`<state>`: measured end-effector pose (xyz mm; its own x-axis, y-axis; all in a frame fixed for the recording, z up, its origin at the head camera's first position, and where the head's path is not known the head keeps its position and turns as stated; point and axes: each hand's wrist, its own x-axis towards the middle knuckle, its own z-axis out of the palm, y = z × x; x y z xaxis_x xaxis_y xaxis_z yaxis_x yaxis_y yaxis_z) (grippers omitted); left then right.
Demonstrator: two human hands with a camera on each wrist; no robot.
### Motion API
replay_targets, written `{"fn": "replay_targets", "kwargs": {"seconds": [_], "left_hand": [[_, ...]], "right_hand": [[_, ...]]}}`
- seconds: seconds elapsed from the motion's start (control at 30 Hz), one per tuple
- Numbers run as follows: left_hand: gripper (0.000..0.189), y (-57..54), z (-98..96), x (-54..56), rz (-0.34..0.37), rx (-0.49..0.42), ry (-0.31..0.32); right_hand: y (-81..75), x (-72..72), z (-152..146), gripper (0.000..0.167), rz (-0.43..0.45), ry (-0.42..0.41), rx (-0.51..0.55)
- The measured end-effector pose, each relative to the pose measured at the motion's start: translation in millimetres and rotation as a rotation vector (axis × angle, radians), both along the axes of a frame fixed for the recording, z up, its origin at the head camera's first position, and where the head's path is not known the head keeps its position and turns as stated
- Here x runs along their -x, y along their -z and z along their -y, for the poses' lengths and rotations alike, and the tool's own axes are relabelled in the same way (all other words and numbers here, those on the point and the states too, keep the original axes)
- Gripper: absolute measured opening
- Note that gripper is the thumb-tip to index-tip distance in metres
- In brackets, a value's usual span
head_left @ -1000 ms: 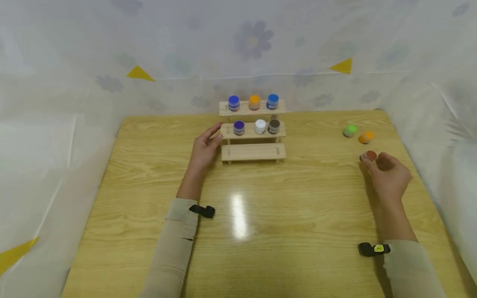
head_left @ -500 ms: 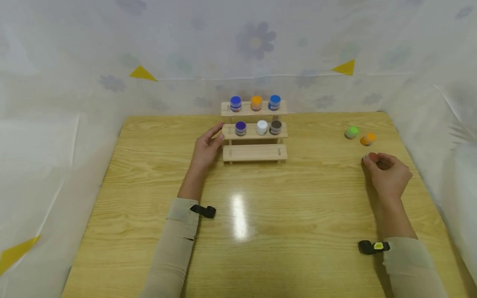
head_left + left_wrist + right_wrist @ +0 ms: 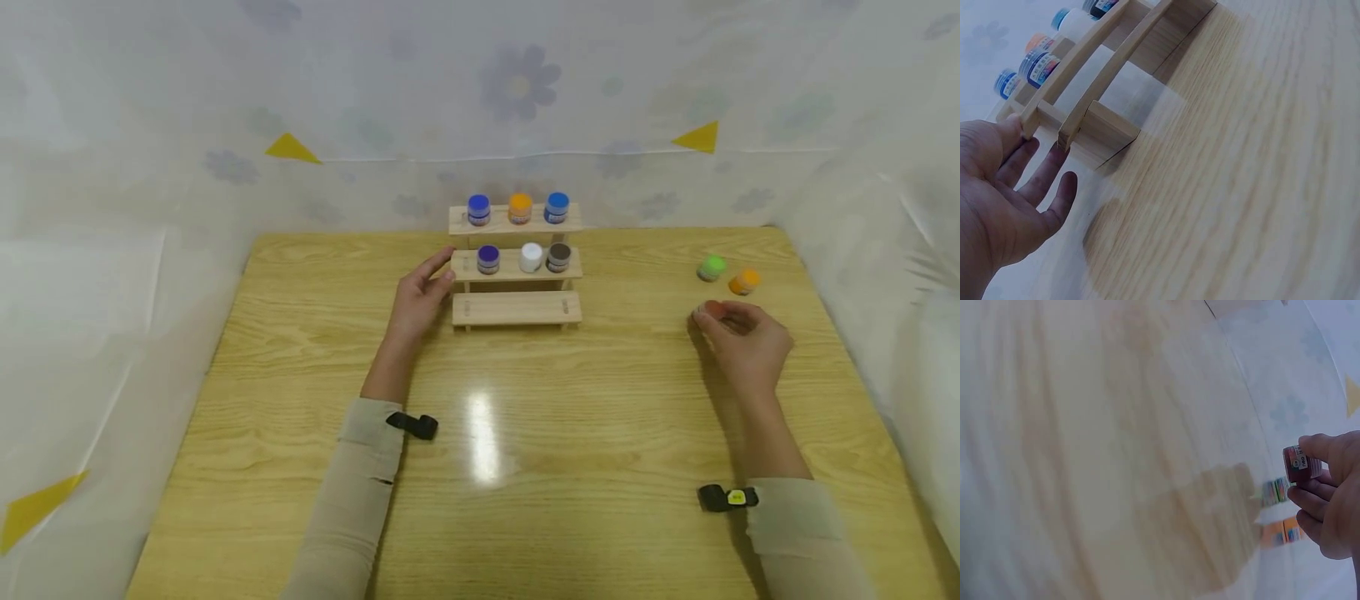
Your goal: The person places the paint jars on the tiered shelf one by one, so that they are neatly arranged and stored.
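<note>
My right hand [image 3: 750,346] pinches a small paint jar [image 3: 1297,464] with a reddish-brown lid between thumb and fingers; in the right wrist view it is lifted above the table. At the back centre stands a three-tier wooden display rack [image 3: 517,308]. The left hand [image 3: 420,300] rests against the rack's left end, its thumb at the end of the middle shelf and its other fingers loosely extended. On the top shelf sit a blue jar [image 3: 478,211], an orange jar [image 3: 520,209] and another blue jar [image 3: 557,208]. The middle shelf bears purple [image 3: 488,260], white [image 3: 531,258] and dark brown [image 3: 558,258] jars.
A green-lidded jar [image 3: 712,268] and an orange jar [image 3: 745,282] lie on the table [image 3: 600,433] at the back right, just beyond the right hand. A flower-patterned white sheet [image 3: 420,100] with yellow triangles rises behind the table and at its sides.
The right hand has taken hold of the reddish-brown-lidded jar, lifted it and moved it left. The left hand stays at the rack; the head view has shifted slightly.
</note>
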<state>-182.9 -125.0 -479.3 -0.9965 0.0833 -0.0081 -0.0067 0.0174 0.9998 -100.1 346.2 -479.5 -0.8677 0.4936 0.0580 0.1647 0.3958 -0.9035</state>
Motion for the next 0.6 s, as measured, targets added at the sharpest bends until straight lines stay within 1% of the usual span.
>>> {"fn": "replay_targets", "kwargs": {"seconds": [0.13, 0.3, 0.4, 0.6], "left_hand": [[0.048, -1.0, 0.4, -0.1, 0.001, -0.002, -0.001], [0.047, -1.7, 0.3, 1.6, 0.021, -0.003, -0.007], [0.048, -1.4, -1.1, 3.0, 0.029, 0.009, -0.004], [0.048, 1.7, -1.2, 4.1, 0.015, 0.001, -0.002]], "right_hand": [[-9.0, 1.7, 22.4, 0.047, 0.004, -0.038, 0.009], [-15.6, 2.8, 54.9, 0.047, -0.076, -0.121, -0.058], [-18.8, 4.2, 73.5, 0.047, -0.103, -0.178, -0.090], [-21.9, 10.2, 108.3, 0.049, -0.085, -0.265, -0.131]]}}
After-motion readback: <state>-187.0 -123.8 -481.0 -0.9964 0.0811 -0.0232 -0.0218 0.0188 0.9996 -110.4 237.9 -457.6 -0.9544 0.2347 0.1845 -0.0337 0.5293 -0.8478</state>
